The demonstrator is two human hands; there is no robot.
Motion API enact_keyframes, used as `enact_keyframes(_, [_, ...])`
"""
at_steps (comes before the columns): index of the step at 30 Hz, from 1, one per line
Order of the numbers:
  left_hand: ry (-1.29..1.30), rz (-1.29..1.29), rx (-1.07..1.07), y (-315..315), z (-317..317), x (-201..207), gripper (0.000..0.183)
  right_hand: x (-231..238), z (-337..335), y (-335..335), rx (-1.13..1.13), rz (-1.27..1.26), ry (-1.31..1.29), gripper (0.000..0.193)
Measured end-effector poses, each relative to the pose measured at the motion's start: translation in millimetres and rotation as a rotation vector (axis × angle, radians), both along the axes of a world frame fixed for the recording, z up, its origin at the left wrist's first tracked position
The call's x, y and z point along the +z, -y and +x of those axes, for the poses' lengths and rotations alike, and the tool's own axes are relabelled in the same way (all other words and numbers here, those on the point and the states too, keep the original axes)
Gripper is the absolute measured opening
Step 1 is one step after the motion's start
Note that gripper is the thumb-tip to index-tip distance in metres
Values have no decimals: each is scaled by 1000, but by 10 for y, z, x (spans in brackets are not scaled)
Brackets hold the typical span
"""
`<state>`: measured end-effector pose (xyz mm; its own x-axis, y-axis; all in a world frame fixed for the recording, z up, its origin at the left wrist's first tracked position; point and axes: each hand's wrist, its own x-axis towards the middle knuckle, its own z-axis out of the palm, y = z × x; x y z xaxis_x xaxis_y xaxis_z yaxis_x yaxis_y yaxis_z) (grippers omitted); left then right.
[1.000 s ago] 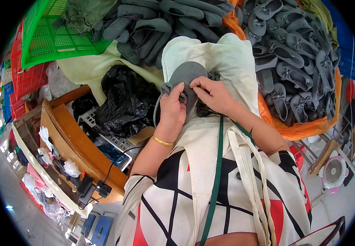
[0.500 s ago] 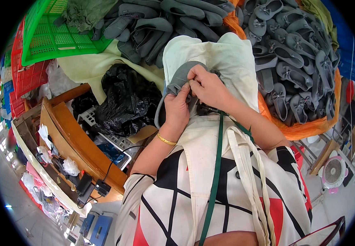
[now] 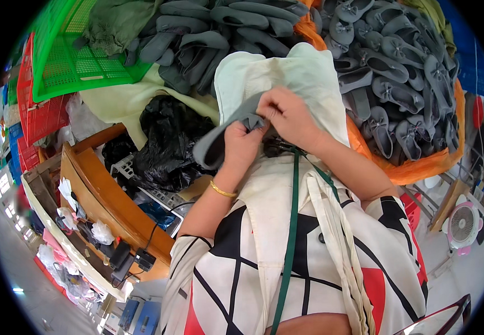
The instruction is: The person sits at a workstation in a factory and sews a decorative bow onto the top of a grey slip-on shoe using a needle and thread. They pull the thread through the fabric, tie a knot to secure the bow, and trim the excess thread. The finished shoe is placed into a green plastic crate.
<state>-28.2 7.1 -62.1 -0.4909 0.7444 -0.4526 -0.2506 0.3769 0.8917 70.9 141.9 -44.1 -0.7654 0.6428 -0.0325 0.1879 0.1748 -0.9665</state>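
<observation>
Grey fabric slip-on shoe (image 3: 222,126), held in the curled left hand (image 3: 241,145), is best steadied beside the right hand (image 3: 290,116), fingers pinched narrow, contents hidden.

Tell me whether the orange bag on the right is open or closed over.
Open: the orange bag shows around the heap's edge, and the grey shoes lie uncovered to view.
</observation>
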Motion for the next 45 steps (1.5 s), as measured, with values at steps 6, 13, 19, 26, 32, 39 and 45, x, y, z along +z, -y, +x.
enact_keyframes(6, [-576,-3,-532,-445,-491,379,12,332,182,-223,-202,-832,-254,14])
enact_keyframes(13, [-826,-35,-1384,-1031,-392,512,22,-11,888,-423,-444,-1138,-457,15])
enact_keyframes(19, [-397,-158,-1335,-852,-311,27,24,-191,1447,-806,-967,-998,-704,24])
enact_keyframes(26, [-359,-51,-1132,-703,-274,40,18,-307,1784,-1044,-1140,-537,-685,12])
enact_keyframes(32, [-1096,226,-774,-396,42,349,23,-510,1804,-816,-1012,-312,-464,12])
enact_keyframes(39, [-730,8,-564,-116,110,129,27,-470,1694,-742,-933,-206,-241,11])
enact_keyframes(45, [330,-128,-187,-87,105,57,18,-426,1524,-669,-824,-265,-228,15])
